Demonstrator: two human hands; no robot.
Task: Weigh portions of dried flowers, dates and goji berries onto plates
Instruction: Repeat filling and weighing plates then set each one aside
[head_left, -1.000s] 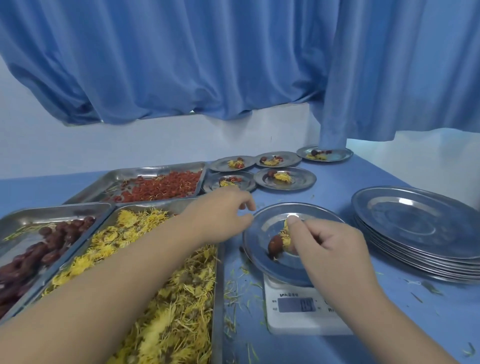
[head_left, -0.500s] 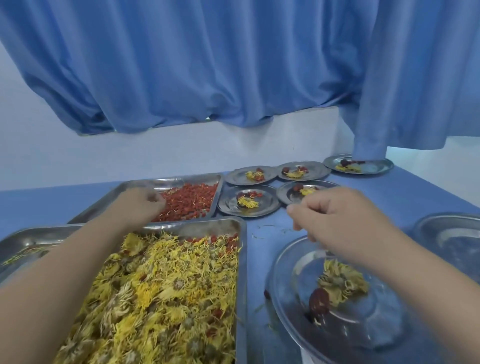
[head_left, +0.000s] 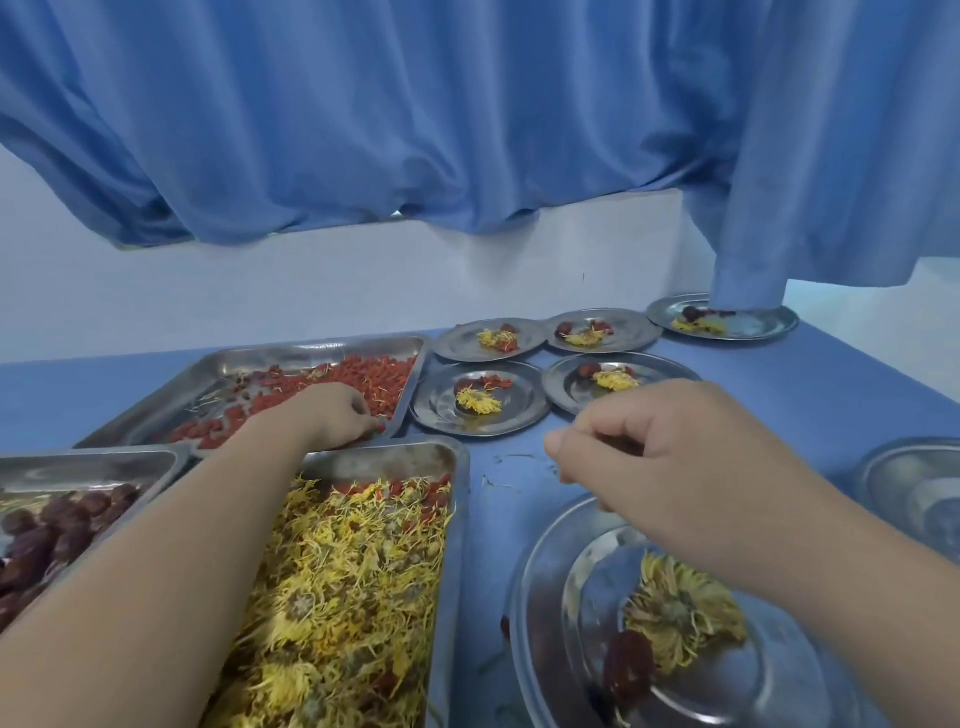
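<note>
Red goji berries (head_left: 387, 375) lie small, loose, scattered across a steel tray (head_left: 235, 362).

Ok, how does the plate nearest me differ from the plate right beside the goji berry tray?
The far plate, beside the goji tray, carries red goji berries with its flower; the nearest plate shows only a dried flower and one dark date. The right hand hovers over the nearest plate; nothing is over the far plate. Both are round metal plates.
</note>
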